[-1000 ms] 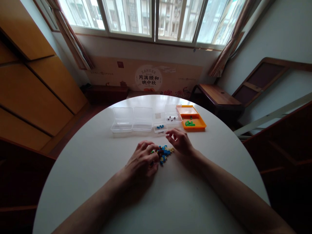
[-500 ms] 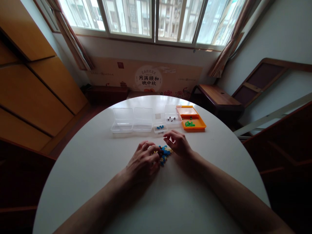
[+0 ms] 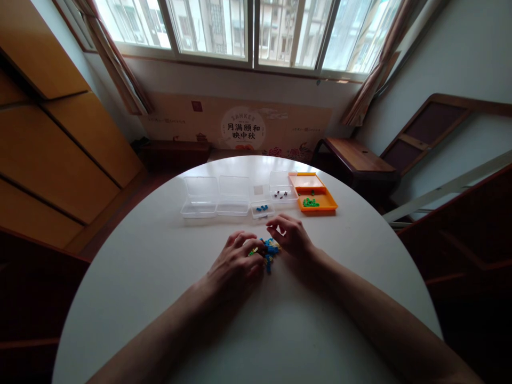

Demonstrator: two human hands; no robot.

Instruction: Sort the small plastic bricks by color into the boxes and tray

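Observation:
A small pile of toy building bricks (image 3: pixel 270 248), mostly blue with some yellow and pale ones, lies on the white round table between my hands. Over the pile's left side is my left hand (image 3: pixel 236 257), its fingers bent and spread, with the tips among the bricks. Part of the pile is hidden under those fingers. My right hand (image 3: pixel 294 234) rests just right of the pile, thumb and forefinger tips brought close together. Whatever may be between them is too small to make out. Beyond the hands, a small clear box (image 3: pixel 263 213) holds several blue bricks.
Two clear lidded boxes (image 3: pixel 199 215) (image 3: pixel 232 214) stand open at the far left. Another clear box (image 3: pixel 285 200) contains several dark bits. Right of it, an orange box (image 3: pixel 328 209) holds green bricks (image 3: pixel 310 202). A wooden chair (image 3: pixel 360 156) stands beyond the table.
The fingers of my left hand have shifted slightly over the pile, and a greenish-yellow bit shows beside them. My right hand stays almost where it was.

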